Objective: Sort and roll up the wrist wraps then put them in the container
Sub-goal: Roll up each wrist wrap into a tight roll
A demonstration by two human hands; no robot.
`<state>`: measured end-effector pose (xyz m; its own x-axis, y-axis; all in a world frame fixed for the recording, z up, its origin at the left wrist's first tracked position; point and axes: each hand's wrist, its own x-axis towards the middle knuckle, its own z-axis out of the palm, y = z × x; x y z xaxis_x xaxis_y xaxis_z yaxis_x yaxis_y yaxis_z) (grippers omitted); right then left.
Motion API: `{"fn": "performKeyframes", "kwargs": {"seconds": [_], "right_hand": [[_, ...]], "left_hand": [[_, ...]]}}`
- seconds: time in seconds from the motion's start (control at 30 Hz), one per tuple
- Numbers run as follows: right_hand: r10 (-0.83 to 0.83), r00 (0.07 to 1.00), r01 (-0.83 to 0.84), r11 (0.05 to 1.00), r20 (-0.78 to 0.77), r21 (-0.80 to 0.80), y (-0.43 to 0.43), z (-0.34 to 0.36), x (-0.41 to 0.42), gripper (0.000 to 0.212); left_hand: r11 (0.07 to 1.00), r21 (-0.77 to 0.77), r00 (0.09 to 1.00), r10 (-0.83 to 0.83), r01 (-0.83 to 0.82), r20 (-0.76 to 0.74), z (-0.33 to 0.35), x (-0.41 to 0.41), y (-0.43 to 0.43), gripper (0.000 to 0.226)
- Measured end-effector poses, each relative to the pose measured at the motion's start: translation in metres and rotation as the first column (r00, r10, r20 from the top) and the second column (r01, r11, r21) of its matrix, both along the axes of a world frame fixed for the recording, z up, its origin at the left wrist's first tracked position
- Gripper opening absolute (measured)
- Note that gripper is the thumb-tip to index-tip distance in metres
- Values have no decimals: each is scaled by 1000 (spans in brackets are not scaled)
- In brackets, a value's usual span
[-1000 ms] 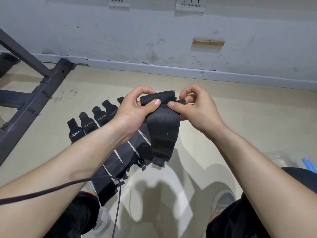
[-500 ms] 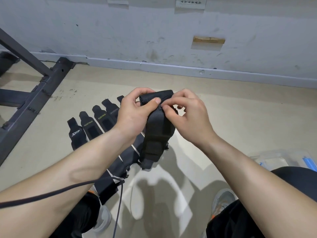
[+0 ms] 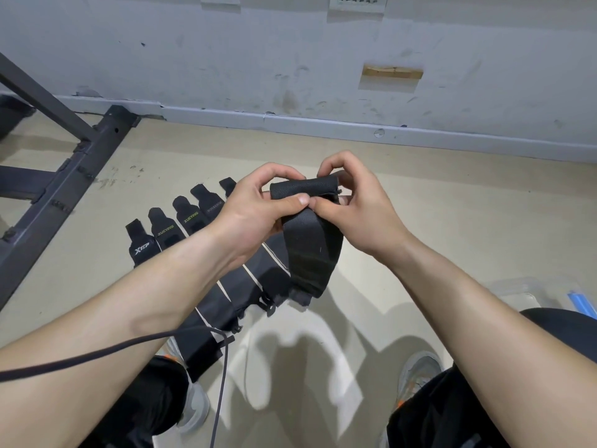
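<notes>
A black wrist wrap (image 3: 311, 247) hangs in the air in front of me, its top end rolled into a short tube. My left hand (image 3: 255, 210) grips the left side of the roll, thumb on top. My right hand (image 3: 358, 208) pinches the right side, fingers curled over the roll. Several more black wrist wraps (image 3: 181, 227) lie flat side by side on the floor below, partly hidden by my left forearm. A clear plastic container (image 3: 529, 294) with a blue part sits at the right edge, behind my right knee.
A dark metal frame (image 3: 64, 185) stands on the floor at the left. A black cable (image 3: 223, 376) hangs across my left forearm. My shoes (image 3: 420, 373) and knees fill the bottom of the view. A grey wall runs along the back.
The roll at the top of the wrap has grown and the hanging tail has shortened. My right hand has shifted its grip up over the roll's right end.
</notes>
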<state>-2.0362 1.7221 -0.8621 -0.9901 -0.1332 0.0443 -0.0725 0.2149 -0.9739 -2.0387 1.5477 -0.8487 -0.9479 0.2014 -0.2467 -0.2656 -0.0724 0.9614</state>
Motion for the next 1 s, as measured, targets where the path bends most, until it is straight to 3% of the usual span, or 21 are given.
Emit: {"fn": "performKeyframes", "kwargs": {"seconds": [0.13, 0.27, 0.47, 0.63, 0.77, 0.87, 1.0], "right_hand": [[82, 991, -55, 970, 108, -238, 2, 4, -2, 15], [48, 986, 0, 956, 157, -294, 1, 0, -4, 12], [12, 972, 86, 911, 234, -402, 2, -2, -6, 12], [-40, 984, 86, 959, 172, -270, 2, -5, -7, 18], [-21, 981, 73, 962, 195, -263, 5, -2, -5, 25], [-39, 991, 55, 991, 128, -123, 6, -2, -7, 26], [-2, 984, 43, 974, 180, -221, 7, 2, -7, 23]], "left_hand": [[997, -54, 996, 44, -49, -78, -1, -4, -2, 24], [994, -99, 993, 37, -48, -108, -4, -3, -2, 27], [995, 97, 998, -31, 26, 57, -2, -4, -7, 47], [994, -77, 994, -69, 76, 85, -6, 3, 3, 52], [982, -176, 997, -75, 72, -9, -7, 5, 9, 32], [970, -239, 997, -65, 52, -47, -8, 5, 9, 23], [980, -190, 997, -70, 62, -35, -8, 0, 1, 18]]}}
